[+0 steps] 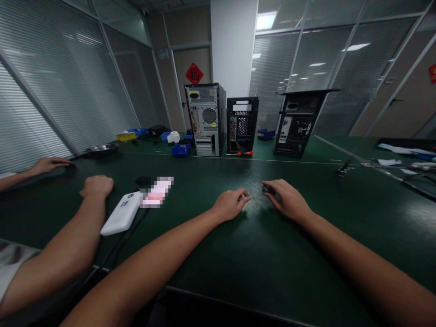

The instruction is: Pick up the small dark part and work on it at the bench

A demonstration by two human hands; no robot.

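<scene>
My left hand point(230, 204) rests on the dark green table point(259, 254) with its fingers curled in, and I cannot make out anything in them. My right hand point(288, 197) lies a little to its right, fingers bent over a small dark object point(266, 187) at the fingertips. The two hands are a few centimetres apart. A scuffed pale patch of table lies between them.
Another person's forearm and fist point(97, 185) lie at left, with a second hand point(47, 164) further left. A white power bank point(121, 213) with cable lies beside them. Three computer cases point(206, 119) stand at the back, a red screwdriver point(245, 153), blue bins point(180, 150), a metal bowl point(100, 148).
</scene>
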